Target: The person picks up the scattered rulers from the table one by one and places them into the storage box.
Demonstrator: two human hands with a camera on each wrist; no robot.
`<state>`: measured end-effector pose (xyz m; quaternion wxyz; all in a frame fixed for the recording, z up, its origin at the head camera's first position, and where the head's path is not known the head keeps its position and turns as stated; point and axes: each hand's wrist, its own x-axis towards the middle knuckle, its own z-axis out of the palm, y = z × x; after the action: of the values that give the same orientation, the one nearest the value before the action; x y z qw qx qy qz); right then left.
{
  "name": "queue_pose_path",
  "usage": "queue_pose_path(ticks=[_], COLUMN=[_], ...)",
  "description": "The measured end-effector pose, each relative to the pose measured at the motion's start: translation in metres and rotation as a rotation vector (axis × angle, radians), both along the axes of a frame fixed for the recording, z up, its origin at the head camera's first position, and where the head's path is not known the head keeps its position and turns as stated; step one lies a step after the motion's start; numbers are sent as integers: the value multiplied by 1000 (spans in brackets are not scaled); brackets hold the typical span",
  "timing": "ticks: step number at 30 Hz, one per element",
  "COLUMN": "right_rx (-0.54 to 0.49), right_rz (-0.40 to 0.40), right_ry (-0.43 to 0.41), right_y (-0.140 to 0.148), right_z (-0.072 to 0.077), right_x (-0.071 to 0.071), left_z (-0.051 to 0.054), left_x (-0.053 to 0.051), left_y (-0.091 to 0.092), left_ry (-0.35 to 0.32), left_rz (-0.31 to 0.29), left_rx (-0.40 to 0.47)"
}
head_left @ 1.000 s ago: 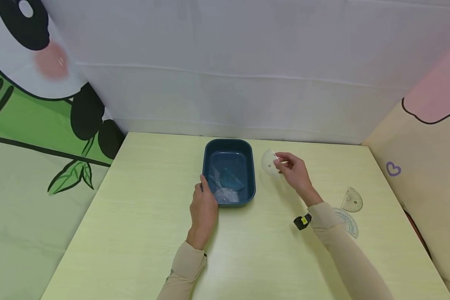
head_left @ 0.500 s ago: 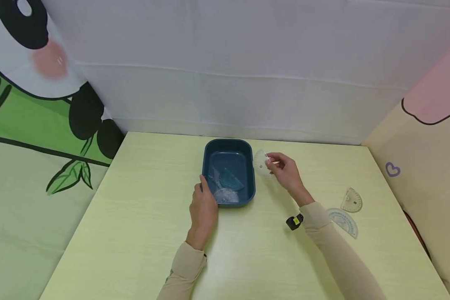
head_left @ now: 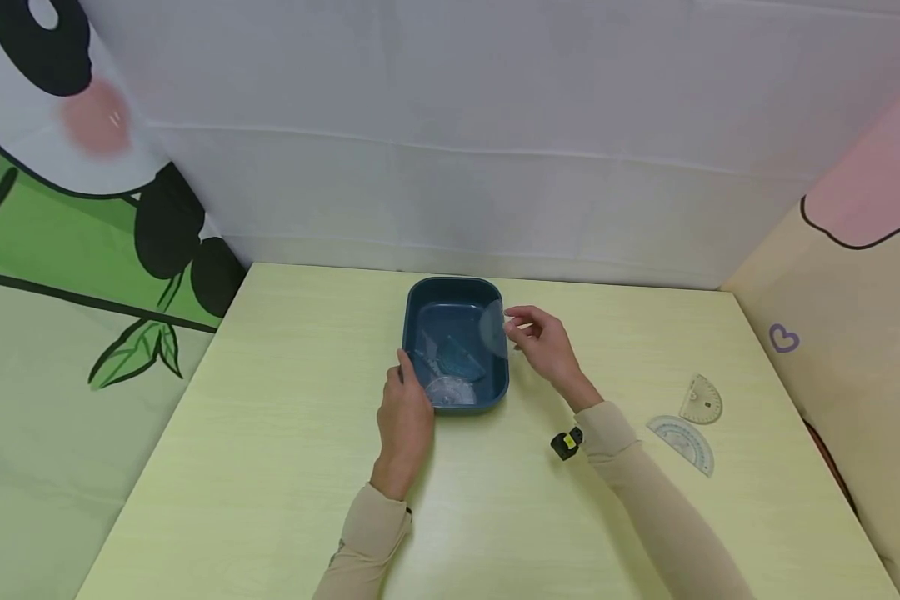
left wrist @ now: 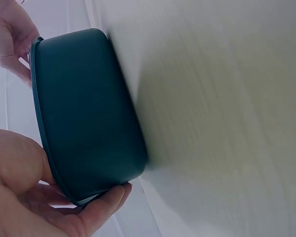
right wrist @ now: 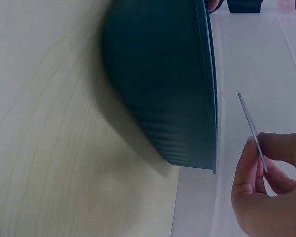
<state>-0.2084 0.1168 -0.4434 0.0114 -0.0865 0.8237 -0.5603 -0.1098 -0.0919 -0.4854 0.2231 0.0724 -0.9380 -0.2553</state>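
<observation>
A dark blue plastic bin (head_left: pixel 453 290) stands on the table. At its near left corner my left hand (head_left: pixel 407 417) grips the rim; in the left wrist view thumb and fingers (left wrist: pixel 106 205) close around that corner. My right hand (head_left: pixel 543 350) pinches a clear semicircular protractor (head_left: pixel 492 330) by its straight edge, over the bin's right rim. Edge-on in the right wrist view, the held protractor (right wrist: pixel 251 121) is above the rim and apart from it. Inside the bin lie a clear rounded piece (head_left: pixel 452 390) and a bluish transparent flat piece (head_left: pixel 459 358), whose kinds are hard to tell.
Two more protractors lie on the table at the right: a smaller clear one (head_left: pixel 701 402) and a larger bluish one (head_left: pixel 684 445), close together. The pale wooden table (head_left: pixel 270 433) meets a white cloth wall (head_left: pixel 465 200) behind the bin. Printed panels flank both sides.
My right hand has moved left with the pinched protractor, from beside the bin to above its right rim. The left hand keeps its grip on the bin, which stays in place.
</observation>
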Motion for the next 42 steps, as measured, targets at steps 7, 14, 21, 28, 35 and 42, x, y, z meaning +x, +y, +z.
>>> queue_pose_path(ticks=[7,14,21,28,35,42], right_rx=[49,87,126,168,203,202], right_rz=[14,11,16,39,73,78], right_ry=[42,74,101,183,200,206], right_y=[-13,-25,-37,-49,-59,-68], right_z=[-3,-3,-7,-14,-14,-14], right_x=[0,1,1,0,6,7], left_z=[-2,-2,-2,-1,-1,-2], left_x=[0,-1,-1,0,0,-1], left_y=[0,0,-1,0,0,-1], left_ry=[-4,8,1,24,3,1], left_rz=[-5,-7,-5,-6,-12,-9], left_rx=[6,0,-4,1,-3,-13])
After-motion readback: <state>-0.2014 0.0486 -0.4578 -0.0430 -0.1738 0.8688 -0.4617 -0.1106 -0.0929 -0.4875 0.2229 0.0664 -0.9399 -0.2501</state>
